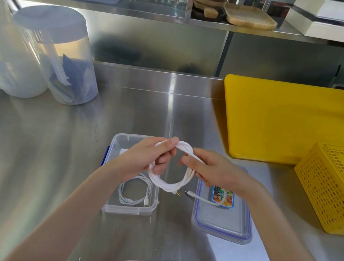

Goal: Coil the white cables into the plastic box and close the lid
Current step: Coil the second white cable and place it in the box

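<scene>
A thick white cable [169, 185] is wound into a loop and held above the steel counter. My left hand [151, 157] pinches the loop's top left and my right hand [214, 171] grips its right side. Two plug ends hang loose below the loop, near the lid. Under my left hand stands the clear plastic box [129, 210], open, with a thinner white cable [134, 192] coiled inside it. The box's clear lid [221, 224], blue-rimmed with a colourful sticker, lies flat to the right of the box.
A yellow cutting board [291, 122] lies at the back right, with a yellow perforated basket [337, 188] overturned in front of it. Tall clear containers [65, 57] stand at the back left. A shelf above holds wooden trays [247, 16] and white boxes.
</scene>
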### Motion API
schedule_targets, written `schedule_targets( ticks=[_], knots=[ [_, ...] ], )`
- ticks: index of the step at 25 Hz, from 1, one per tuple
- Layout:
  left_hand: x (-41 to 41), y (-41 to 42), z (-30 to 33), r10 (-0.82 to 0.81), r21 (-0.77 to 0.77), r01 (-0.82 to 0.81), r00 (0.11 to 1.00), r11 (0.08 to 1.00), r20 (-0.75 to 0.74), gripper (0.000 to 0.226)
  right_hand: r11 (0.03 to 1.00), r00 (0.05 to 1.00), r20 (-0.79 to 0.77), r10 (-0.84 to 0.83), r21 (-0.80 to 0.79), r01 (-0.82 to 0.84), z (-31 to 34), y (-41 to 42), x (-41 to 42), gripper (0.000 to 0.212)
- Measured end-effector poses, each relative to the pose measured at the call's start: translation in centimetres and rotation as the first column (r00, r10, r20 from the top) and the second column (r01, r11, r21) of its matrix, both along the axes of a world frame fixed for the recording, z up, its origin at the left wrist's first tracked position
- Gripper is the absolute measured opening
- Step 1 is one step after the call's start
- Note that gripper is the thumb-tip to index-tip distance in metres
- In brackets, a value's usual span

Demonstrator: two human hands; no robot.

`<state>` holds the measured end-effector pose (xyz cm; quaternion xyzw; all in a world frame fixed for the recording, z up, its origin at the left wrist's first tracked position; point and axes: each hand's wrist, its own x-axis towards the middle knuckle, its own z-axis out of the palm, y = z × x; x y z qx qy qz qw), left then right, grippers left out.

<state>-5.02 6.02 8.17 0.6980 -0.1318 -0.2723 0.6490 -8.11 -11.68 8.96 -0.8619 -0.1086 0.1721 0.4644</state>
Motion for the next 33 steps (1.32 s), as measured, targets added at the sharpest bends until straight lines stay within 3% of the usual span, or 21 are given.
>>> schedule_targets(
  ticks=[5,8,12,14,15,16,18,19,22,24,30,33],
  knots=[
    [0.5,0.7,0.2,0.109,-0.226,-0.130,0.989,0.965,-0.104,0.033,0.999,0.993,0.113,-0.045,-0.009,0.046,-0.6,-0.6,0.0,0.012],
    [0.8,0.9,0.4,0.116,-0.275,-0.150,0.984,0.950,-0.134,0.035,0.986,0.984,0.164,-0.065,-0.141,0.089,-1.7,-0.9,0.0,0.013],
    [0.8,1.0,0.7,0.118,-0.348,-0.179,0.975,0.920,-0.191,0.038,0.902,0.929,0.282,-0.241,-0.288,0.322,-3.4,-0.9,0.0,0.029],
    [0.5,0.7,0.5,0.112,-0.347,-0.182,0.971,0.920,-0.213,0.038,0.887,0.897,0.277,-0.345,-0.215,0.408,-3.4,-0.7,0.1,0.031],
    [0.3,0.4,0.3,0.105,-0.336,-0.174,0.971,0.926,-0.213,0.038,0.898,0.892,0.211,-0.399,-0.103,0.427,-3.1,-0.6,0.1,0.030],
    [0.0,0.1,0.1,0.100,-0.316,-0.161,0.975,0.935,-0.200,0.038,0.893,0.889,0.085,-0.449,0.067,0.445,-2.7,-0.4,0.0,0.029],
    [-0.4,-0.6,-0.3,0.115,-0.255,-0.146,0.985,0.956,-0.130,0.035,0.776,0.875,-0.214,-0.434,0.406,0.484,-1.6,0.3,-0.3,0.028],
    [-0.5,-0.9,-0.5,0.133,-0.223,-0.150,0.987,0.963,-0.090,0.034,0.731,0.874,-0.281,-0.395,0.480,0.485,-1.3,0.4,-0.4,0.028],
    [-0.4,-1.2,-0.7,0.171,-0.168,-0.170,0.985,0.971,-0.004,0.033,0.802,0.899,-0.222,-0.378,0.406,0.437,-1.1,0.8,-0.5,0.020],
    [-0.3,-1.4,-0.7,0.188,-0.151,-0.182,0.982,0.972,0.028,0.033,0.801,0.897,-0.248,-0.367,0.406,0.440,-1.2,0.9,-0.5,0.021],
    [0.2,-1.2,-1.2,0.246,-0.074,-0.238,0.962,0.968,0.117,0.034,0.576,0.850,-0.519,-0.085,0.671,0.467,-0.8,0.6,-0.4,0.013],
    [0.3,-0.9,-1.4,0.254,-0.067,-0.248,0.962,0.967,0.103,0.034,0.666,0.887,-0.452,-0.098,0.632,0.396,-1.0,1.0,-0.4,0.013]
  ],
)
